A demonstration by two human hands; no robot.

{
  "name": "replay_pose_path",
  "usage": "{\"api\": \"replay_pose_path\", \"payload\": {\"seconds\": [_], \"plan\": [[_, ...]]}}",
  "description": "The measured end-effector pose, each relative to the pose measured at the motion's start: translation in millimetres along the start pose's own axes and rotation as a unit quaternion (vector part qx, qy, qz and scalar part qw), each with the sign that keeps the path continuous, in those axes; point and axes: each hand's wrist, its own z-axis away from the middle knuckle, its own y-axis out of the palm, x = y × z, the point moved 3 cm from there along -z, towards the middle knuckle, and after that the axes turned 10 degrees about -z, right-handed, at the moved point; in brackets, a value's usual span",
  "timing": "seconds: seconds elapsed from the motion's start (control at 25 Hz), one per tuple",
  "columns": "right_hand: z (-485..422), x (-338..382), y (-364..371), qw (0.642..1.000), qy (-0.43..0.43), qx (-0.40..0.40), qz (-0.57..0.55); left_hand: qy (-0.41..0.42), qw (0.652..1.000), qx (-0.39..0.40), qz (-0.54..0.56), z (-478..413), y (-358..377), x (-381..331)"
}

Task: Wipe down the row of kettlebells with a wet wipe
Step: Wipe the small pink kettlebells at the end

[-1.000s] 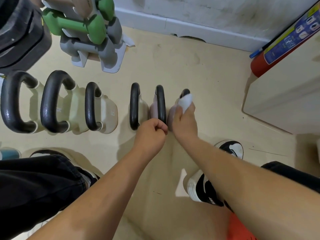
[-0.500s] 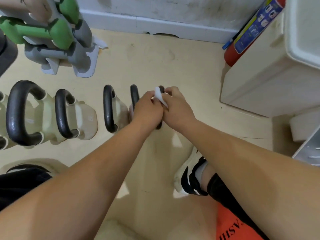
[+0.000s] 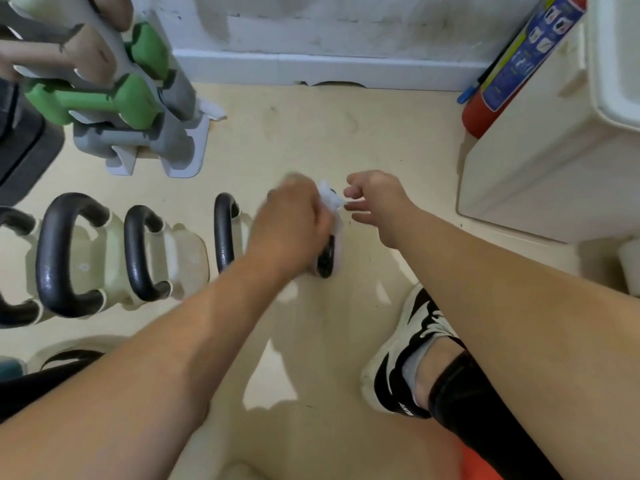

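pale cream floor (image 3: 346, 140), scuffed and catching the light in patches, with the person crouched over it. closest to me is a black and white shoe (image 3: 408, 351) planted flat, and both bare forearms reach out past it. the left hand (image 3: 291, 220) is blurred, its fingers curled down over the wet wipe (image 3: 329, 199), which bunches out white at the hand's far right edge. that hand sits on the end kettlebell (image 3: 327, 261), the last at the right of the row; only a bit of black handle and pinkish body shows beneath it. the right hand (image 3: 377, 206) hangs just beside the wipe, thumb and fingers loosely bent and apart, gripping nothing that i can make out, though a corner of the wipe comes very near its fingertips. leftward the row runs on: a narrow kettlebell (image 3: 225, 230), then two larger kettlebells (image 3: 69, 254) with cream bodies. beyond stand a dumbbell rack (image 3: 138, 98), the white wall and a red fire extinguisher (image 3: 512, 64) leaning by a cabinet (image 3: 536, 161). i'd worry that the small bell tips or skids under a one-handed rub with nothing bracing it, or that the wadded wipe skips the handle's underside.
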Motion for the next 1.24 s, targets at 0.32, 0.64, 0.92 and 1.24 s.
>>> {"api": "replay_pose_path", "payload": {"seconds": [0.32, 0.64, 0.92, 1.24], "plan": [[-13.7, -17.0, 5.1, 0.999, -0.012, 0.010, 0.039, -0.072, 0.993, -0.008, 0.089, 16.2, 45.7, -2.8], [-25.9, -28.5, 27.0, 0.972, 0.102, -0.049, -0.204, -0.213, 0.945, 0.063, 0.239, 31.1, 36.8, 4.4], [-8.6, -11.6, 35.4, 0.926, 0.219, -0.040, -0.306, -0.152, 0.959, 0.056, 0.230, 54.8, 37.0, 16.3], [-9.7, -1.9, 16.2, 0.980, 0.076, -0.109, -0.151, -0.169, 0.952, 0.050, 0.249, 53.8, 21.4, 27.5]]}}
